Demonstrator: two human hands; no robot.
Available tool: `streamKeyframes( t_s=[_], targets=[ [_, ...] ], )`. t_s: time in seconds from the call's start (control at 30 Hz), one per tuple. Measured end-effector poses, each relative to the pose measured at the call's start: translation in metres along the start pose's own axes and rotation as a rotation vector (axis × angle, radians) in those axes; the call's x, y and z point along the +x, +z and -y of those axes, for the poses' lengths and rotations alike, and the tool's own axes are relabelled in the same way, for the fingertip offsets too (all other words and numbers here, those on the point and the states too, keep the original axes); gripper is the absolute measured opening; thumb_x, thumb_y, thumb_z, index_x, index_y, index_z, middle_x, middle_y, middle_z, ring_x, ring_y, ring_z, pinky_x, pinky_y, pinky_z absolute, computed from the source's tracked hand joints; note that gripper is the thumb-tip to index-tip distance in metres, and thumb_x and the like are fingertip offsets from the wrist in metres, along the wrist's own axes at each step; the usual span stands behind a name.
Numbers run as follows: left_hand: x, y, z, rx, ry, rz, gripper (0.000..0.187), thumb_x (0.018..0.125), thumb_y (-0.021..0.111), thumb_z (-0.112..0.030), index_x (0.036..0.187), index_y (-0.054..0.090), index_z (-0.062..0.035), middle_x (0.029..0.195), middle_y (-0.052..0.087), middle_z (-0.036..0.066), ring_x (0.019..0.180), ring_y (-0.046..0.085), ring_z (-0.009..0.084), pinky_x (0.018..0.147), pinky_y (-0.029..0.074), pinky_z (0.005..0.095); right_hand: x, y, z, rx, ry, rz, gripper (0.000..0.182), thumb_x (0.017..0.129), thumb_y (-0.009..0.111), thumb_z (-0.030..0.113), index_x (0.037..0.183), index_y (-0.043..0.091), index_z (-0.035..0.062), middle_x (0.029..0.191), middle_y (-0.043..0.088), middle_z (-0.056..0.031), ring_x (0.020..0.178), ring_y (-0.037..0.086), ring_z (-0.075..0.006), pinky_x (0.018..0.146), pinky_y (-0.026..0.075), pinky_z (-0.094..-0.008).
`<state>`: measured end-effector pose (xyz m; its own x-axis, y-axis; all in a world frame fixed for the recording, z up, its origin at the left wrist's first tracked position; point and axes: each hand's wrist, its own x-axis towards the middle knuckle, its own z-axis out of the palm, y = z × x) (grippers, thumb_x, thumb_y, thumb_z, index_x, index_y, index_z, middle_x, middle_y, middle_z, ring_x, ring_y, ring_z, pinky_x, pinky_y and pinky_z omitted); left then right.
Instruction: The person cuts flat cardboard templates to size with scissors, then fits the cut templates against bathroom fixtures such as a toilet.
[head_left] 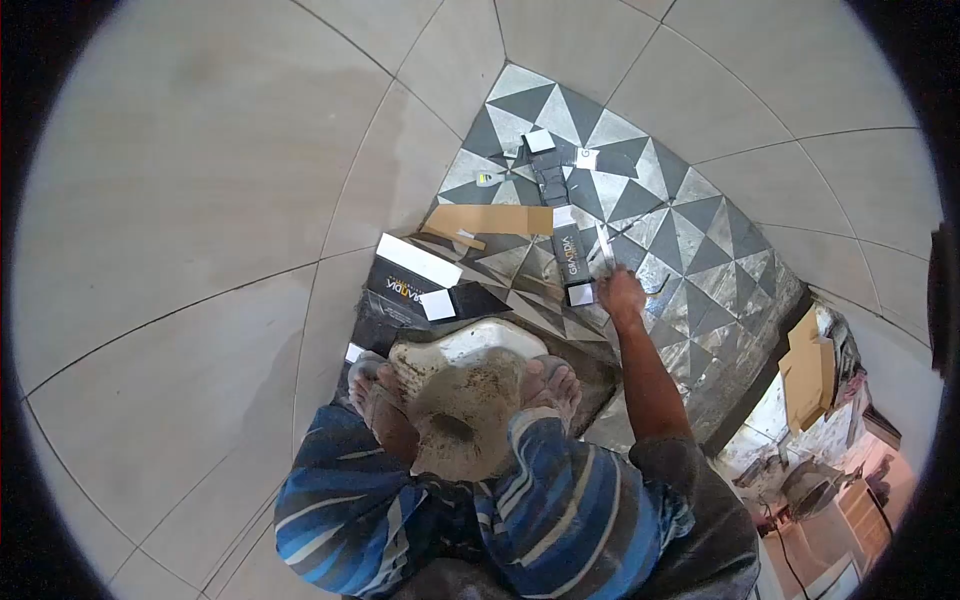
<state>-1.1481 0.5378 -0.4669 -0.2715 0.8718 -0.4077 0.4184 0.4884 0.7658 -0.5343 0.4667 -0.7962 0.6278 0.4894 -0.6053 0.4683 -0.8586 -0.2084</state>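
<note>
My right hand (620, 296) reaches forward over the grey-and-white triangle-patterned floor tiles (690, 250) and grips a thin, pale metal tool (604, 250) that points away from me. It lies right beside a long black cardboard strip (565, 245) with white lettering. My left hand is out of sight. My bare feet (375, 385) (552, 380) stand on either side of a white squat pan (465, 390) smeared with grey mortar. My knees in blue striped cloth fill the bottom of the view.
A black-and-white tile box (410, 275) lies left of the pan. A brown cardboard piece (490, 220) and a small tool (485, 180) rest further out. Plain beige wall tiles (200, 200) surround the floor. A doorway with clutter (820, 440) opens at right.
</note>
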Motion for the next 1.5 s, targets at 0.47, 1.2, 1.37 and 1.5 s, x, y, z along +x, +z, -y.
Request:
streamKeyframes(
  t_s=[0.47,1.2,1.37,1.5],
  targets=[
    [-0.062,0.032,-0.098,-0.14,0.179,-0.13,0.031,0.107,0.063,-0.028,0.112,0.069,0.0023,0.103,0.071,0.009,0.089,0.065,0.0172,0.083,0.053,0.0319,0.021,0.045,-0.076,-0.165,-0.05,0.067,0.05,0.093,0.07,0.043,0.127,0.063,0.0072,0.127,0.066,-0.0175,0.12,0.066,-0.0368,0.098,0.057,-0.0494],
    [-0.037,0.251,-0.513,0.49,0.78,0.915,0.039,0.094,0.073,-0.011,0.13,0.067,0.0025,0.104,0.072,0.004,0.093,0.065,0.0114,0.083,0.052,0.0282,-0.054,-0.239,0.073,1.396,-0.81,0.107,0.055,0.084,0.076,0.038,0.125,0.067,0.0033,0.112,0.068,-0.0053,0.103,0.066,-0.018,0.093,0.051,-0.0321],
    [-0.034,0.279,-0.513,0.528,0.761,1.097,0.039,0.093,0.073,-0.01,0.13,0.067,0.0032,0.105,0.073,0.004,0.094,0.065,0.0106,0.085,0.052,0.028,-0.116,-0.324,0.13,0.948,-1.187,-0.132,0.079,0.078,0.083,0.061,0.127,0.062,0.0025,0.118,0.061,-0.0091,0.11,0.062,-0.0252,0.099,0.048,-0.0383],
    [-0.028,0.296,-0.505,0.595,0.817,1.196,0.036,0.094,0.072,-0.011,0.127,0.067,0.0037,0.105,0.073,0.006,0.095,0.065,0.0112,0.086,0.052,0.0283,-0.135,-0.345,0.148,0.878,-1.319,-0.106,0.084,0.073,0.085,0.065,0.123,0.061,0.0023,0.11,0.057,-0.0093,0.104,0.056,-0.0257,0.095,0.046,-0.0402]
  ],
)
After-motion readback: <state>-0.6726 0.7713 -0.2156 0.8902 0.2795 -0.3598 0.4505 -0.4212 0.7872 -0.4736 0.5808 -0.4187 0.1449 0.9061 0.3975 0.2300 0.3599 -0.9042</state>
